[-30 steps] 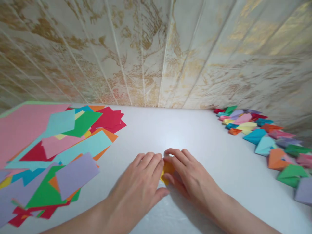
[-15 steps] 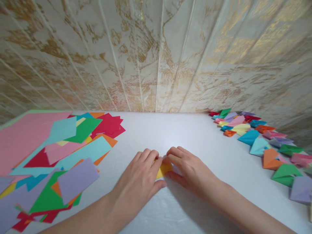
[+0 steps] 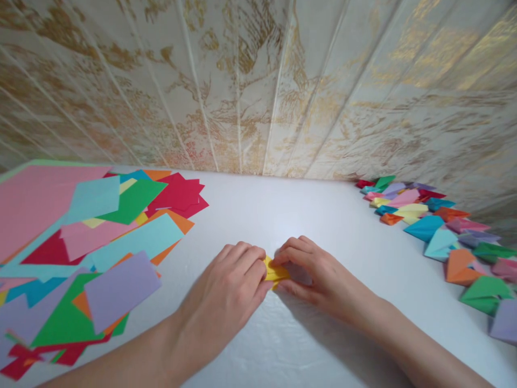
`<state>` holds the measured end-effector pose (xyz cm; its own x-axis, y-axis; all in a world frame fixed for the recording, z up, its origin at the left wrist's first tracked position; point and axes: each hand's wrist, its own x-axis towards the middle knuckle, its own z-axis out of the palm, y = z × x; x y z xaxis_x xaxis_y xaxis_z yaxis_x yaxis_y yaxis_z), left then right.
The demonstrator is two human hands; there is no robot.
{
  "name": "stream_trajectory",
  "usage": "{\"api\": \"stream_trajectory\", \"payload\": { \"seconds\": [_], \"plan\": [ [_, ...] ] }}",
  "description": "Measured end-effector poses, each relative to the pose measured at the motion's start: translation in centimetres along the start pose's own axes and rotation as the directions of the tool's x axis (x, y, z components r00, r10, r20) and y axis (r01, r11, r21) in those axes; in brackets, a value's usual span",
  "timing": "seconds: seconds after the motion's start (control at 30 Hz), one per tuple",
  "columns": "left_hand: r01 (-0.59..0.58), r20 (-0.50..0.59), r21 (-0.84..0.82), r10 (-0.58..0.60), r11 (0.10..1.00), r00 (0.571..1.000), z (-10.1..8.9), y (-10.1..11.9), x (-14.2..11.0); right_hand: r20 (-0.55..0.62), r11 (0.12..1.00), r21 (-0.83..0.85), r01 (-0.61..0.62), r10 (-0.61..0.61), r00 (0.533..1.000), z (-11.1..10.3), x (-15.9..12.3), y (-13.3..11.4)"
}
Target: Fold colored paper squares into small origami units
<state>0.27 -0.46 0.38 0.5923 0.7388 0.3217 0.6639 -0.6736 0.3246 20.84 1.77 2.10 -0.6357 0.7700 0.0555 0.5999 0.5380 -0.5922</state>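
Observation:
A small folded piece of yellow paper [image 3: 276, 272] is held between my hands at the middle of the white table. My left hand [image 3: 238, 283] pinches its left end, with the fingers curled over it and the thumb at the near side. On the right end, my right hand [image 3: 309, 268] grips with thumb and fingertips. Creases show along the strip of yellow between the hands. Both ends of the paper are covered by my fingers.
Loose coloured paper sheets lie in an overlapping pile on the left, among them a purple rectangle [image 3: 123, 291] and a red stack [image 3: 177, 194]. Rows of folded paper shapes, such as a green one [image 3: 487, 295], line the right side. A gold-patterned wall [image 3: 258, 97] stands behind the white table [image 3: 258, 210].
The yellow paper now shows raised creases where it looked flatter before. My left thumb has drawn in against it, and both hands grip its ends. The view has shifted slightly.

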Motion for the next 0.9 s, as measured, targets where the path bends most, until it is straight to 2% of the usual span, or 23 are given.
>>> {"api": "stream_trajectory", "payload": {
  "seconds": [0.1, 0.23, 0.47, 0.63, 0.9],
  "plan": [
    [-0.015, -0.046, -0.050, 0.012, 0.999, 0.999, 0.1, -0.2, 0.0, -0.023, 1.000, 0.005, 0.025, -0.025, 0.999, 0.3, 0.0, 0.2],
    [0.036, -0.045, -0.097, -0.040, 0.995, 0.998, 0.1, -0.4, 0.0, -0.090, 0.999, -0.008, 0.054, -0.054, 0.995, 1.1, 0.0, 0.3],
    [0.148, -0.023, -0.056, -0.149, 0.987, 0.989, -0.1, -1.1, 0.2, -0.149, 0.997, 0.048, -0.058, 0.064, 0.987, 1.6, 0.1, 0.0],
    [0.208, 0.009, -0.049, -0.208, 0.977, 0.978, -0.1, -1.2, 0.2, -0.195, 0.991, 0.019, -0.132, 0.133, 0.972, 2.2, 0.7, -0.2],
    [0.234, 0.041, 0.017, -0.235, 0.972, 0.971, -0.1, -1.2, 0.4, -0.201, 0.987, -0.041, -0.158, 0.147, 0.969, 2.5, 1.1, -0.1]
  ]
}}
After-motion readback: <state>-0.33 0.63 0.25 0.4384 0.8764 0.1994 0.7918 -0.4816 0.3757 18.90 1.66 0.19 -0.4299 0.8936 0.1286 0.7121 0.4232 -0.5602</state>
